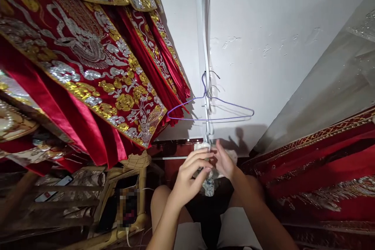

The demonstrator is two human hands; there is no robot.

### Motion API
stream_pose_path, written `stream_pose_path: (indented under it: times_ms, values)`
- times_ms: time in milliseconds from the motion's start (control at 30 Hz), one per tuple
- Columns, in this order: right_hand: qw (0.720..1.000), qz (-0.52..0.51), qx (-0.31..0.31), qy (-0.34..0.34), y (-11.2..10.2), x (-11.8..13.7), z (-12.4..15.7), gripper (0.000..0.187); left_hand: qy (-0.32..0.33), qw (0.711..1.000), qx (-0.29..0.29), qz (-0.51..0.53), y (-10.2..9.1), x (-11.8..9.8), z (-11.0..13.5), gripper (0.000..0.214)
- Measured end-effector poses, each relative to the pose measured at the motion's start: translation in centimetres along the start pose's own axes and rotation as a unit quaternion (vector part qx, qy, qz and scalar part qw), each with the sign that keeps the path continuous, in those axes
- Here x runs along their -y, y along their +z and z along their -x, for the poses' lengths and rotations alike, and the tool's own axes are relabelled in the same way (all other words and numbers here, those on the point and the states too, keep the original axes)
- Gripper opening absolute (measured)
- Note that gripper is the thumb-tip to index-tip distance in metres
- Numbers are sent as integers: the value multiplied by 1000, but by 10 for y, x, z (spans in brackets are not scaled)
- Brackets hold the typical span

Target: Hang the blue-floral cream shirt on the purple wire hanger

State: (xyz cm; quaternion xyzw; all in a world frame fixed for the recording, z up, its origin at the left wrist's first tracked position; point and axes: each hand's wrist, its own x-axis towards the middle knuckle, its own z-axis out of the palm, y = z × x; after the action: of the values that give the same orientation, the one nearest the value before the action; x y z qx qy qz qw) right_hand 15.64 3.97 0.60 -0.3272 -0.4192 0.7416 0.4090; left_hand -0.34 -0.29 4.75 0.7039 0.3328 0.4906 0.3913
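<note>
My left hand is in front of me at lap height, with fingers curved to the right and the thumb close to a fingertip. Anything held in that pinch is too small or hidden to make out. Facing it, my right hand has its thumb stretched upward and the palm turned left, its other fingers partly hidden. Below and behind both hands hangs a pale patterned bundle, mostly covered by them. Above, a purple wire hanger with nothing on it hangs by a white upright pole.
Red embroidered costumes with gold and silver sequins fill the left. More red decorated fabric lies at the right, under translucent sheeting. A bamboo chair holding dark items stands at lower left, near a phone. A white wall is ahead.
</note>
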Motion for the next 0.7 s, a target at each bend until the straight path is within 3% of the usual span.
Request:
stream_pose_path:
  times_ms: [67,133,233,300,367,433,500,600,700]
  values:
    - [998,47,31,-7,4,9,0,64,6,999,-48,12,-14,1,-4,14]
    - [986,130,100,-5,7,18,2,43,-30,998,-48,30,-26,8,-9,29]
    - [947,277,158,-30,5,41,5,22,-94,991,93,23,-38,27,-15,37]
    - [920,371,86,-93,-4,63,5,20,-121,972,198,-25,-45,40,-17,43]
    - [883,440,-36,-163,-20,87,-2,18,-134,956,238,-105,-55,48,-18,45]
    - [849,458,-156,-211,-41,104,-16,28,-130,949,215,-189,-69,50,-20,39]
    - [833,451,-221,-231,-64,110,-34,48,-116,947,161,-254,-83,48,-22,33]
    - [830,465,-217,-218,-94,104,-59,58,-95,951,76,-284,-98,42,-23,31]
    - [807,508,-229,-194,-110,96,-68,53,-91,967,21,-236,-104,44,-21,36]
